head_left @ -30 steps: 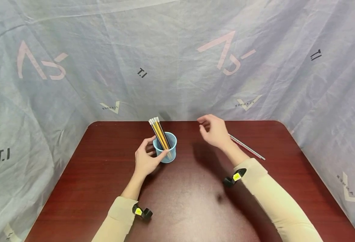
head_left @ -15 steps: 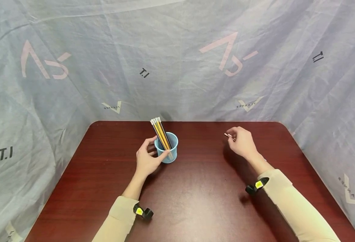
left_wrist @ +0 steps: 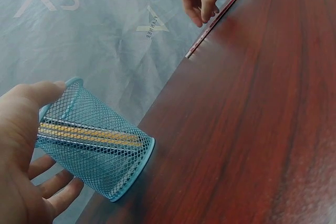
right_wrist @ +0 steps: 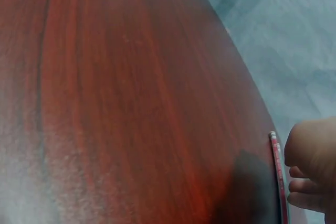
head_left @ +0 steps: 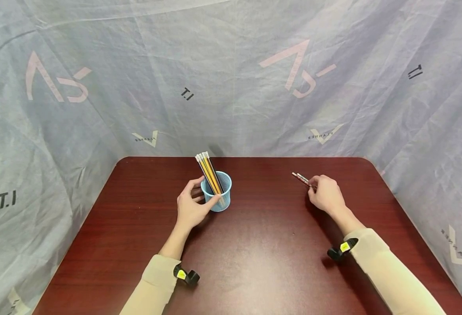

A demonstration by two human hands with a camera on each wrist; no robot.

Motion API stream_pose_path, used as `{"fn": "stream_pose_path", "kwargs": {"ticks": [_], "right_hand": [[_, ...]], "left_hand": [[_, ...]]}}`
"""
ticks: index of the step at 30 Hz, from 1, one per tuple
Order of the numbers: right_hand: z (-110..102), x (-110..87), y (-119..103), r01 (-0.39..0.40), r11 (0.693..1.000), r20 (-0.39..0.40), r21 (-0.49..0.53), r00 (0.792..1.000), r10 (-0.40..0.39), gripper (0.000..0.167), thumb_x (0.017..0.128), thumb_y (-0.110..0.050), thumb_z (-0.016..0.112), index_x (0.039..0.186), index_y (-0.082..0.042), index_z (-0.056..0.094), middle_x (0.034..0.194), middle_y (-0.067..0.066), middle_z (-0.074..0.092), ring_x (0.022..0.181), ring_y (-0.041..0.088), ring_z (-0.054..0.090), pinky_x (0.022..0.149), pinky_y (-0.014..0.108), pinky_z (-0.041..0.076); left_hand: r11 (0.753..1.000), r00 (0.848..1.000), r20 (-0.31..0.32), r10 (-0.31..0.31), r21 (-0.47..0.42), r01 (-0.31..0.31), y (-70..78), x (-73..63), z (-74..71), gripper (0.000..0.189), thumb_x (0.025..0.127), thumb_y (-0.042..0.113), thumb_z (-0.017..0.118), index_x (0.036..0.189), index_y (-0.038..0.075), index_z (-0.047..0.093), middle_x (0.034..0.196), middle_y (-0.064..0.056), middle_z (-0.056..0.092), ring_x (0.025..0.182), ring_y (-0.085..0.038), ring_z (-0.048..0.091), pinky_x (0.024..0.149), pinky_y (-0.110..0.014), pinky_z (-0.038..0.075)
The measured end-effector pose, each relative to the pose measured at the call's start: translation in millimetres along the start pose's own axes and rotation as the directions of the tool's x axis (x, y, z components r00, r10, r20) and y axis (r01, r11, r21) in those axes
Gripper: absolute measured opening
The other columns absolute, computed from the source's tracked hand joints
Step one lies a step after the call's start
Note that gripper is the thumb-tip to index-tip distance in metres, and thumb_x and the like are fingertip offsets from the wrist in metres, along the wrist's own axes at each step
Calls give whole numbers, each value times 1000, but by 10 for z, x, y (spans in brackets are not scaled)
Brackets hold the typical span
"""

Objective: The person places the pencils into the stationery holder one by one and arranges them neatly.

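Note:
My left hand (head_left: 190, 209) holds a light blue mesh pencil cup (head_left: 224, 202), thumb on the near side and fingers behind it. Several yellow-and-black pencils (head_left: 209, 174) with white ends lean left inside; the left wrist view shows them through the mesh (left_wrist: 105, 161). On the table's right side, my right hand (head_left: 327, 192) hovers over two slim pencils (head_left: 302, 178), one red-patterned and one pale. Their far ends show ahead of the fingers, the rest hidden beneath the hand. In the right wrist view, loosely bent fingers (right_wrist: 310, 195) hang beside the red pencil (right_wrist: 279, 169).
A dark red wooden table (head_left: 250, 245) bears both the cup and the loose pencils. Grey printed cloth (head_left: 231, 87) hangs behind the far edge and along both sides. Each wrist wears a small black camera (head_left: 187, 276).
My right hand has moved right and toward me, from mid-table to above the loose pencils, covering their near part. The left hand and the cup stay in place.

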State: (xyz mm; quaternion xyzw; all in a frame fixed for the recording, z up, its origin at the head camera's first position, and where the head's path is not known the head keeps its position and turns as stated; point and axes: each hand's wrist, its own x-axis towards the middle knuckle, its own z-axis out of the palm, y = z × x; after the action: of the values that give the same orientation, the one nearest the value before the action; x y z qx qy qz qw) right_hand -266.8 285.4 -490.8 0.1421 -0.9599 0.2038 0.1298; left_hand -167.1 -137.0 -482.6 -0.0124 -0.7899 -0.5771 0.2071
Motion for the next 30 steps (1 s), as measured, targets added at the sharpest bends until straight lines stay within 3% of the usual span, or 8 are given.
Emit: {"fn": "stream_pose_path", "kwargs": {"ticks": [6, 20, 30], "right_hand": [[38, -49, 17, -14, 1000, 19, -26, 1000, 14, 20, 86, -5, 67, 103, 4, 75, 92, 20, 69, 85, 41, 68, 78, 61, 58], [104, -79, 17, -11, 998, -36, -57, 999, 9, 20, 85, -2, 66, 101, 7, 74, 93, 24, 68, 92, 47, 64, 80, 62, 58], [111, -53, 17, -6, 998, -10, -69, 1000, 5, 16, 86, -2, 66, 99, 6, 72, 92, 24, 68, 92, 47, 65, 80, 62, 58]], "left_hand": [[1000, 1000, 0, 1, -8, -1, -19, -7, -4, 71, 76, 19, 99, 138, 10, 67, 122, -19, 73, 106, -39, 77, 91, -54, 66], [1000, 1000, 2, 3, 10, -3, -19, -1, -9, 71, 77, 20, 98, 139, 9, 66, 122, -19, 73, 106, -38, 77, 91, -52, 66], [1000, 1000, 1, -7, 9, 7, -32, 15, 1, 71, 77, 20, 98, 140, 8, 66, 122, -19, 73, 106, -39, 77, 92, -52, 66]]}}
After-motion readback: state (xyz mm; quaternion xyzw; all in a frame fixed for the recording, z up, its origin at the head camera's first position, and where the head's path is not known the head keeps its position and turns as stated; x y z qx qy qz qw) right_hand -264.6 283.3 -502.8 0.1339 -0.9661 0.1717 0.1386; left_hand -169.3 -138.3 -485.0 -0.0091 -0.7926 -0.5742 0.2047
